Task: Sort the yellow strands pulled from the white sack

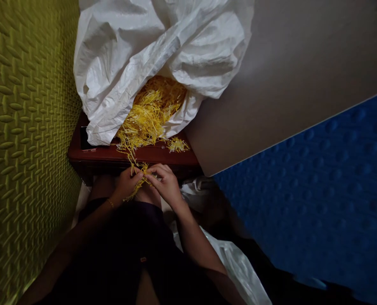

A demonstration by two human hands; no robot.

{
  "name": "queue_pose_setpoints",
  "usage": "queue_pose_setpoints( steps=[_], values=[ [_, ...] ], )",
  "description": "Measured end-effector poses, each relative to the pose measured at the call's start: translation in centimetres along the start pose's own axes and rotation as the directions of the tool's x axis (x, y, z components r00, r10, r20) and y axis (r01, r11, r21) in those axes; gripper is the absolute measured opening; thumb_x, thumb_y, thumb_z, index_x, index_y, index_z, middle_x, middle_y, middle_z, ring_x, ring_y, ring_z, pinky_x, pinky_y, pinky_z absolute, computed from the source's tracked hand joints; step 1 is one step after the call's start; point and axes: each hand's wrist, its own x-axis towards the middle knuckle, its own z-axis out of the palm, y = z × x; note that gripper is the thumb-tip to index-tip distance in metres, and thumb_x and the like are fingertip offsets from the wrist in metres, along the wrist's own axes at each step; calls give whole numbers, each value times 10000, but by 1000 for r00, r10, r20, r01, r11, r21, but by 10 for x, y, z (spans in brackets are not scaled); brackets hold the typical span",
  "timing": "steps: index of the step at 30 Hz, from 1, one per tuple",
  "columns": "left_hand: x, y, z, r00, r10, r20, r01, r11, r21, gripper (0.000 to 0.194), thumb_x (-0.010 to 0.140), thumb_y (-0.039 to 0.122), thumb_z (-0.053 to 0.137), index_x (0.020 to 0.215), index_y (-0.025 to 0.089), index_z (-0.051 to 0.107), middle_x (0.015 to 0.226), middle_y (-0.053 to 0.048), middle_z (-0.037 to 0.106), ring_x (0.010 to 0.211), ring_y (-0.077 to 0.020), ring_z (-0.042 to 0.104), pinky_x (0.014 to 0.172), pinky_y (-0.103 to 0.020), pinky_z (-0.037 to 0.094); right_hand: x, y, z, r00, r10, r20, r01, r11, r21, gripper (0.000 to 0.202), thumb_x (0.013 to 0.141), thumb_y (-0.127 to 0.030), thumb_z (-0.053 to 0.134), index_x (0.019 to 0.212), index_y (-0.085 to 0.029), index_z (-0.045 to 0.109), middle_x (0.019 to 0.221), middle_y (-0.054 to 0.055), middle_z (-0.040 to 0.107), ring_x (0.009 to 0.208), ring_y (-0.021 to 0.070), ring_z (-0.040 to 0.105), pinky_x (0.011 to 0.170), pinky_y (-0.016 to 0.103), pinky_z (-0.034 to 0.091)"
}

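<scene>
Above my lap, my left hand (127, 182) and my right hand (165, 183) meet, both pinching yellow strands (145, 168) between thumb and fingers. Loose ends hang below the left hand, and a thin trail of strands runs up toward the larger heap. That tangled yellow heap (147, 112) spills from the mouth of a big white sack (112, 76). Under it is a dark red, box-like surface (150, 157), just beyond my knees. To the right of the heap lies a small separate tuft (177, 145).
A dark flat object, perhaps a phone (88, 139), lies partly under the sack's left corner. On the left rises a yellow textured wall (26, 106). A grey panel (271, 76) and a blue bumpy surface (318, 190) are on the right. A white plastic bag (239, 262) sits low beside my right arm.
</scene>
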Motion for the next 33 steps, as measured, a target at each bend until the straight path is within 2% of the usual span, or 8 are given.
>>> queue_pose_setpoints(
  steps=[5, 13, 16, 19, 22, 25, 29, 33],
  values=[
    [-3, 0, -1, 1000, 22, 1, -22, 1000, 13, 137, 732, 266, 518, 650, 157, 497, 618, 32, 468, 604, -86, 420, 610, -212, 354, -1, 5, 1, 1000, 15, -3, -15, 1000, -2, 101, 822, -264, 544, 777, -218, 622, 766, 14, 626, 761, 167, 549, 735, 309, 399],
    [-5, 3, 5, 1000, 19, 25, -19, 1000, 11, 117, 755, 251, 505, 680, 162, 503, 597, 35, 452, 596, -92, 415, 612, -216, 363, -2, 11, 13, 982, 52, -183, -73, 991, -109, 152, 847, -256, 481, 773, -197, 600, 782, 30, 622, 766, 169, 535, 717, 299, 395],
    [-8, 5, 1, 1000, -1, 6, 1, 1000, -15, 114, 750, 253, 511, 681, 162, 511, 646, 27, 488, 623, -89, 440, 631, -214, 370, 5, 35, -4, 882, 137, -451, -222, 965, -142, 174, 845, -256, 451, 790, -179, 596, 817, 60, 612, 804, 186, 536, 760, 322, 392],
    [-11, 6, -2, 998, -63, -12, 62, 995, -75, 133, 743, 282, 530, 691, 160, 520, 682, 21, 515, 624, -82, 455, 626, -211, 378, 12, 54, -24, 752, 294, -590, -302, 949, 89, 136, 803, -276, 504, 822, -174, 593, 774, 40, 606, 761, 176, 547, 752, 316, 407],
    [-12, 6, -1, 991, -129, 28, 132, 983, -131, 164, 743, 310, 537, 695, 154, 528, 658, 21, 522, 588, -75, 453, 605, -209, 385, 15, 46, -28, 841, 372, -393, -240, 907, 345, 216, 784, -285, 534, 979, -204, 580, 694, -11, 590, 661, 141, 546, 676, 278, 430],
    [-12, 5, 4, 995, -94, 40, 99, 986, -131, 176, 751, 316, 533, 701, 148, 540, 669, 8, 544, 615, -84, 479, 626, -215, 399, 11, 24, -15, 952, 287, -110, -223, 891, 396, 199, 802, -290, 512, 935, -217, 641, 742, 2, 617, 713, 139, 571, 708, 279, 444],
    [-11, 4, 6, 998, -44, 53, 48, 995, -90, 144, 749, 281, 528, 709, 145, 551, 698, -3, 563, 667, -100, 505, 665, -227, 409, 5, 7, 0, 963, 266, 41, -261, 882, 393, 230, 792, -312, 544, 954, -232, 687, 937, 36, 665, 930, 178, 587, 880, 343, 416],
    [-10, 5, 5, 997, -56, 44, 60, 993, -106, 138, 727, 275, 543, 689, 143, 539, 666, 8, 542, 646, -95, 491, 668, -229, 407, 4, 6, 7, 928, 335, 163, -370, 779, 506, 267, 745, -385, 609, 936, -220, 698, 976, 44, 679, 943, 194, 599, 873, 350, 433]
  ],
)
